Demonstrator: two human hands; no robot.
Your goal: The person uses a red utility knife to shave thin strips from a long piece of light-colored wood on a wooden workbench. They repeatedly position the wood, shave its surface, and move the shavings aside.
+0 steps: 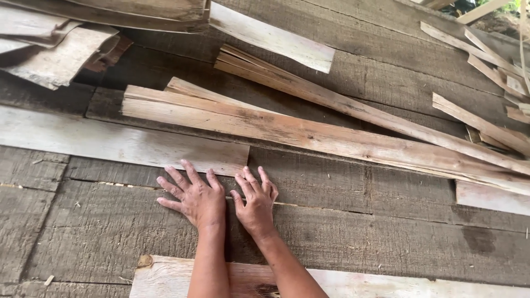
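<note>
My left hand (190,196) lies flat, fingers spread, on a rough grey plank (359,243) of the wooden surface. My right hand (255,200) rests beside it, palm down, fingers apart. Both hold nothing. Their fingertips reach almost to the lower edge of a pale whitish board (110,140) that runs to the left. Under my forearms lies another pale board (386,284) with a reddish patch.
Long light-brown slats (309,132) lie in a loose pile above the hands, running down to the right. More offcuts (491,60) are scattered at the top right. Flat pale boards (55,52) are stacked at the top left, and a white board (270,37) lies at top centre.
</note>
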